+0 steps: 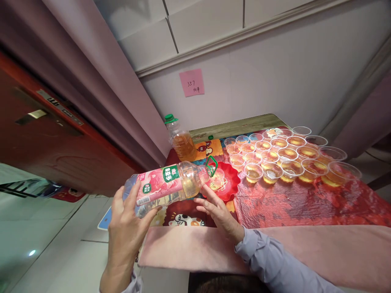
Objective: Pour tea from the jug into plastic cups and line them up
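My left hand grips the lower end of a large clear juice bottle with a pink and green label. The bottle lies tilted almost flat, its neck and green carry ring pointing right, and a little pale liquid shows inside. Below the neck is a red scalloped dish with a printed middle. My right hand is open under the neck, fingers stretched out; whether its fingertips touch the bottle I cannot tell. Several clear plastic cups stand in rows to the right, many with yellow liquid in them.
Behind stands another bottle of amber liquid with a green cap. A small green cap lies near the table's back. Red film covers the right side, and pink cloth the front edge. A wooden door and curtain are left.
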Demonstrator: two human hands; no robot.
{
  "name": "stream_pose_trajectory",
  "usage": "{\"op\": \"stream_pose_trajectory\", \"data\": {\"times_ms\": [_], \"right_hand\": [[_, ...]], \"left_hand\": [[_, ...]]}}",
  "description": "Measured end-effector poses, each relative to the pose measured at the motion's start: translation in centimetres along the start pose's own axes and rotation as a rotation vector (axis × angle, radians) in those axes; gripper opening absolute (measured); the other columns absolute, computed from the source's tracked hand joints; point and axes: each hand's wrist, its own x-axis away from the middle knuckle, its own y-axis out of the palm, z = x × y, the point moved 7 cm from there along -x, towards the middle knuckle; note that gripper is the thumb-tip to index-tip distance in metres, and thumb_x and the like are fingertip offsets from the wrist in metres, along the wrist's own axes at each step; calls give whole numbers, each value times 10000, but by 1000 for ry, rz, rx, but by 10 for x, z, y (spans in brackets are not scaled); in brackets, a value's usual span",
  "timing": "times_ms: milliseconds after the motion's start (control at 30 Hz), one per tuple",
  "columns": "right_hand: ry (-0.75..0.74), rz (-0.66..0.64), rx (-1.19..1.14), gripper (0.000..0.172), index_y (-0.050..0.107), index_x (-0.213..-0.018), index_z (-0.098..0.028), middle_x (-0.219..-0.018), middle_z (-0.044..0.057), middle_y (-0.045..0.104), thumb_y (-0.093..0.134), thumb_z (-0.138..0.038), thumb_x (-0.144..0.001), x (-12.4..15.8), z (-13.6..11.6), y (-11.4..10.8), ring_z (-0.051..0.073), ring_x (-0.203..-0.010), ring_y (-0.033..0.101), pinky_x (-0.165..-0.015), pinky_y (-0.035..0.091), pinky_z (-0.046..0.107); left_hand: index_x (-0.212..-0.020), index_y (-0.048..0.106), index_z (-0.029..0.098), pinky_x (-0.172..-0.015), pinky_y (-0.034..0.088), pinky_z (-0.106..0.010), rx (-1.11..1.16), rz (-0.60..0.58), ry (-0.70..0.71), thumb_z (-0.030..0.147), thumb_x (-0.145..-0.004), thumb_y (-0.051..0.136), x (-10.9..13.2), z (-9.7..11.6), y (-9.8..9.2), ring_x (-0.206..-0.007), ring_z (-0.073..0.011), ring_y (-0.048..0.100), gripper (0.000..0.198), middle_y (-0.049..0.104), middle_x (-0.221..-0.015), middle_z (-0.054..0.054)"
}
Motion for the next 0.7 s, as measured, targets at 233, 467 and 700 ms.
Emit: {"op": "stream_pose_trajectory", "data": {"times_ms": [233,467,700], "right_hand": [[-7,-11,-2,927,551,-1660,-372,-1780,106,453,933,-597,-845,-2,4,-2,348,-1416,657,-1184,547,561],[-7,-10,-8,938,537,-1668,-365,-1774,104,464,929,-597,-847,-4,7,-4,340,-1406,666,-1173,554,552],[-7,-10,-9,917,541,-1665,-366,-1777,110,458,920,-596,-861,-3,6,-3,341,-1405,670,-1175,549,551]], "left_hand": [[-1631,573,320,-1295,389,-677,5,3,6,504,-937,777,0,1,-1,-1576,-488,476,747,436,-1741,-176],[-1632,572,311,-1304,372,-677,7,-8,10,523,-930,781,-2,1,-1,-1579,-495,469,763,433,-1738,-178],[-1642,561,317,-1289,388,-692,-7,-8,27,526,-937,777,-2,0,-1,-1572,-502,476,767,438,-1730,-189]]}}
